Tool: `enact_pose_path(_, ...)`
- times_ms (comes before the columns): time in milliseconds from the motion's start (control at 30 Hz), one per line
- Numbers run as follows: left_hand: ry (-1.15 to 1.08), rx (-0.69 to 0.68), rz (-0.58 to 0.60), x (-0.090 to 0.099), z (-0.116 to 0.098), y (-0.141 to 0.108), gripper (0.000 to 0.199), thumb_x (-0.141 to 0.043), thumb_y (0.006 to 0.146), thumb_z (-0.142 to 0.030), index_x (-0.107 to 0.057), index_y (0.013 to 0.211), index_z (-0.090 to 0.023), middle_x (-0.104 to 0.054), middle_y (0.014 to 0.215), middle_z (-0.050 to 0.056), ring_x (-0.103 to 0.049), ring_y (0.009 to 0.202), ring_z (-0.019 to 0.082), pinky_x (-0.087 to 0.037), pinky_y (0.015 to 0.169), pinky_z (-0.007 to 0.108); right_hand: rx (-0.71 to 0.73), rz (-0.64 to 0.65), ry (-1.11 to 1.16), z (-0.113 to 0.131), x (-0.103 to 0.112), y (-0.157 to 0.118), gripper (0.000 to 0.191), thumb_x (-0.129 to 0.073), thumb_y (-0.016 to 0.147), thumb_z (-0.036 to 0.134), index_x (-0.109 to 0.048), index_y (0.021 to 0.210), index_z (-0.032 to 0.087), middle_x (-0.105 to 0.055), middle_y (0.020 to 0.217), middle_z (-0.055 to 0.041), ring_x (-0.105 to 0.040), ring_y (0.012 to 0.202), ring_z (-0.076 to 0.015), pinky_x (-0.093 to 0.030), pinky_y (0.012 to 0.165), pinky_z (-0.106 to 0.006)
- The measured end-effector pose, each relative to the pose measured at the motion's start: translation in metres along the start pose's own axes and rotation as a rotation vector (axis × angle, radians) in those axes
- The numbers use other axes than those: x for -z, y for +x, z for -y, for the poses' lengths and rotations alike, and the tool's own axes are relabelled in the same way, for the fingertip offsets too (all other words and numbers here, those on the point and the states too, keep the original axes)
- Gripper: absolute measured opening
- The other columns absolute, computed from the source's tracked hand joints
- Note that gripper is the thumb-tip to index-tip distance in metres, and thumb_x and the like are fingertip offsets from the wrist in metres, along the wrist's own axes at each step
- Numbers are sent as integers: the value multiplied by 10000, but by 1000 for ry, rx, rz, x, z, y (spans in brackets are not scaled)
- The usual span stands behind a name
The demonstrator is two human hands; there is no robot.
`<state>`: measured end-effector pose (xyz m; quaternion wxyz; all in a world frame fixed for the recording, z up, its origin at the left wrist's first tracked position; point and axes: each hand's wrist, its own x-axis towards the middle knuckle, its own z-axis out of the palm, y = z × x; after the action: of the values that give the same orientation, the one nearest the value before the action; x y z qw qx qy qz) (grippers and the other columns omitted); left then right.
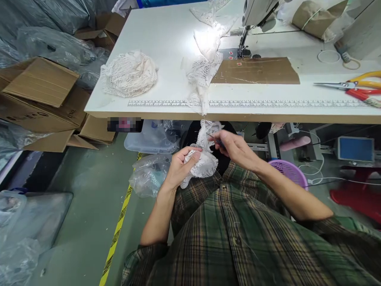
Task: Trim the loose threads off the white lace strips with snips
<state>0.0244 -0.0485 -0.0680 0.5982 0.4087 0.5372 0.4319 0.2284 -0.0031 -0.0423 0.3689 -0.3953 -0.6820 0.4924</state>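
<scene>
White lace [204, 165] in the left hand [181, 165], below the table's [169, 39] front edge.
Leftmost I have a cardboard box [32, 115], flaps open, its side print too blurred for me to read, its inside hidden. Under the table I see a clear plastic tub [145, 139], contents unclear; above it starts a printed ruler scale [253, 104], figures illegible to me. The left hand pinches the lace over the lap; the right hand's [235, 147] fingers curl around a small dark tool I can't identify. Rightward, by that forearm, sits a purple basket [290, 171].
</scene>
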Motion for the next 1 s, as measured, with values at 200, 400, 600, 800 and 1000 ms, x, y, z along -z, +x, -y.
enact_pose_path(200,92,-43,-9,6,-10,1,294,-788,775,-435,-791,895,-166,-752,819,48,-617,679,147,-458,629,238,-184,136,22,-26,-21,-7,628,-371,975,673,-696,858,149,-444,570,39,-365,507,-94,-277,490,-245)
enact_pose_path(400,135,-80,-6,6,-13,0,266,-768,796,-405,-808,918,-171,-776,879,64,-670,804,191,-490,716,257,-133,146,-69,-22,-30,7,599,-387,971,661,-656,784,160,-401,543,49,-346,524,-100,-266,514,-250)
enact_pose_path(600,121,-53,-40,6,-11,2,266,-770,785,-409,-804,903,-173,-766,855,52,-645,731,174,-465,660,250,-139,73,-96,-23,-32,3,569,-388,979,641,-637,787,166,-454,575,40,-378,539,-104,-276,549,-259)
enact_pose_path(800,126,-50,6,4,-16,2,205,-753,788,-363,-793,839,-169,-759,836,42,-613,689,150,-436,619,233,-119,151,-135,-22,-32,-3,481,-388,1008,556,-624,824,180,-449,578,49,-381,545,-109,-267,549,-258)
enact_pose_path(1000,167,-13,12,5,-18,2,205,-760,775,-370,-785,782,-166,-717,746,24,-576,651,140,-415,604,232,-67,68,-245,-25,-31,-3,430,-428,999,493,-572,725,195,-466,579,37,-378,540,-110,-281,569,-265)
